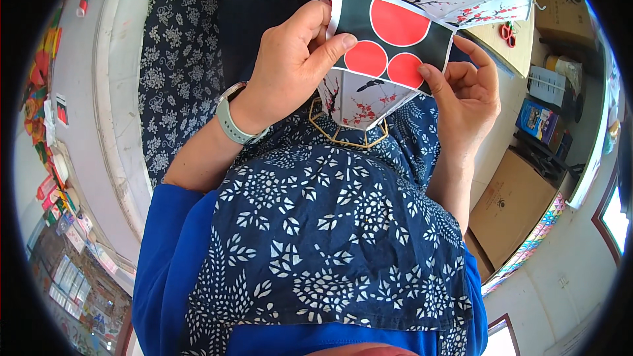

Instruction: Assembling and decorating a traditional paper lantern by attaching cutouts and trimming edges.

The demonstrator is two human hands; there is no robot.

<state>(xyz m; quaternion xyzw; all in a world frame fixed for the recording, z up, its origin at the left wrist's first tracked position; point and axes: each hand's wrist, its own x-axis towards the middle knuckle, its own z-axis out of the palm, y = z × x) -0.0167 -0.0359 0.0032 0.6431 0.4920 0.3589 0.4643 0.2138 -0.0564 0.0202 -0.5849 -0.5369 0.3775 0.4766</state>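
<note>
A big paper lantern (369, 95) with red blossoms rests on the lap. In front, the left hand (290, 69) and right hand (465, 89) pinch a thin card (392, 36) — light, bendy, held by its edges.

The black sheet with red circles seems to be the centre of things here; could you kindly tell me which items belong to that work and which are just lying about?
In hand:
- black sheet with red circles, pinched by the left hand and right hand
- blossom-printed paper lantern just behind it

Lying about:
- red scissors on the table
- cardboard boxes on the floor
- blue box
</note>
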